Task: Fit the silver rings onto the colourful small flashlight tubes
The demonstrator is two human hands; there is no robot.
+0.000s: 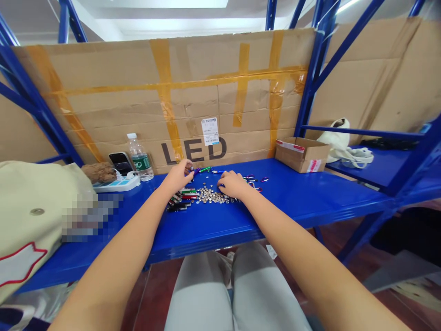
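My left hand (pixel 179 176) is raised a little over the blue tabletop, its thumb and fingers curled together. Something small and shiny shows at its fingertips, too small to name. Lower and to the right, my right hand (pixel 233 185) rests at the edge of a pile of small silver discs (pixel 210 196), fingers bent and pinched; what they hold is hidden. Beneath my left hand lie red, green and black metal tubes (pixel 188 196). A green tube (pixel 206 169) and a blue tube (pixel 218 172) lie behind, between the hands. Purple clips (pixel 264 179) are scattered beyond my right hand.
A water bottle (pixel 140 161), a phone (pixel 121 162) and a white power strip (pixel 119 185) stand at the back left. A cream bag (pixel 37 193) fills the left side. An open cardboard box (pixel 303 154) sits at the back right, before a tall cardboard wall (pixel 131 105).
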